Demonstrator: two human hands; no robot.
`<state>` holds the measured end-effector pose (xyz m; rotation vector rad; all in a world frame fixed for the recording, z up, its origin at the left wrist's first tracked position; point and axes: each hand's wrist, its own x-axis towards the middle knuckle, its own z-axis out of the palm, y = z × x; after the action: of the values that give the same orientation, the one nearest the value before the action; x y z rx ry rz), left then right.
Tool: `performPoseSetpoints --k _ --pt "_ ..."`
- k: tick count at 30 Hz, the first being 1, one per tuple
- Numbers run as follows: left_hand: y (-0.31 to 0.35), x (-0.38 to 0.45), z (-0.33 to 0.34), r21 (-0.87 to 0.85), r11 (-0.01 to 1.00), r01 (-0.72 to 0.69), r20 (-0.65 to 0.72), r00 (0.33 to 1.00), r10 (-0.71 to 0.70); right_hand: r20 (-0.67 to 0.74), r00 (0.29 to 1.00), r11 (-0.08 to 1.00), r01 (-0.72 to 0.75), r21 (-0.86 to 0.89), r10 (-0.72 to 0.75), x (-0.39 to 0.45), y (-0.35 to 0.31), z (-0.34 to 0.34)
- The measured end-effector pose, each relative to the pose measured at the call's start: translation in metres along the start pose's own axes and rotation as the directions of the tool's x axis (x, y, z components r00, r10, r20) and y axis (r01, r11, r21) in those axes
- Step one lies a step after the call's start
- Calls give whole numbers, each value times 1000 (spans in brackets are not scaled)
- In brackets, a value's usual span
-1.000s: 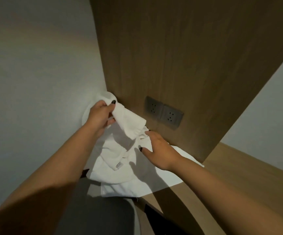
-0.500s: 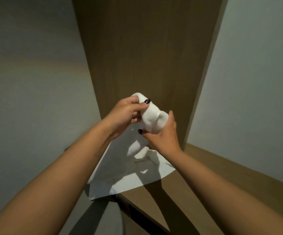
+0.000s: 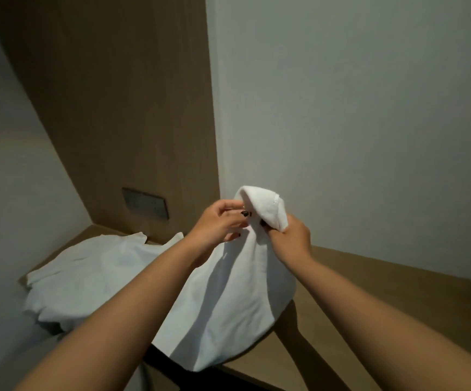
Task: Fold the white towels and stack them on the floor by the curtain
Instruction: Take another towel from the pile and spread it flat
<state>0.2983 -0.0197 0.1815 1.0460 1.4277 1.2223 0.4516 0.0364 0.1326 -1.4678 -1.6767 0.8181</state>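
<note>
- We see a white towel (image 3: 237,300) held up above the wooden shelf (image 3: 369,294), its top bunched into a peak in front of the pale wall (image 3: 355,108). The cloth hangs down in long, soft folds, and its lower edge drapes over the shelf's front edge.
- More white towels (image 3: 93,275) lie crumpled flat on the shelf's left end, below a dark socket plate (image 3: 145,203) set in the wooden panel (image 3: 115,108).
- We cannot tell how many towels are in that pile; our left forearm crosses its near side.
- The hanging towel covers the shelf beneath it, and its lowest fold merges into the dark gap under the shelf.
- A dark shape at the far right edge is cut off by the frame; we cannot make out what it is.
- Our left hand (image 3: 218,225) has its fingers curled, the thumb and fingertips pinching the towel just left of the peak.
- Our right hand (image 3: 290,239) grips the towel from the right, fingers curled into the cloth, with the folded corner lying over its knuckles.
- The two hands sit close together, nearly touching, at the top of the towel.
</note>
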Motion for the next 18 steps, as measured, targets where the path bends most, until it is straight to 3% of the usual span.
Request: performPoseSetpoints --k 2,5,8,10,14,18 --pt "-6 3 22 33 999 9 4 1000 -10 -35 999 1000 -23 4 23 -1 12 -25" --pt "-6 10 56 188 979 -75 -39 996 84 -64 998 1000 -21 -21 20 -3 24 -58" --pt "-3 19 83 355 918 -176 -55 976 209 -92 996 1000 -15 -21 13 -6 33 -89" --pt "-8 26 96 462 866 -189 -8 976 218 -117 993 1000 -19 -25 16 -6 38 -106" --pt "-36 32 112 461 883 -91 104 993 48 -213 977 997 -43 -67 27 4 53 -128" --pt "-76 39 119 415 909 40 156 981 -114 -244 963 977 -156 -146 117 18 89 -121"
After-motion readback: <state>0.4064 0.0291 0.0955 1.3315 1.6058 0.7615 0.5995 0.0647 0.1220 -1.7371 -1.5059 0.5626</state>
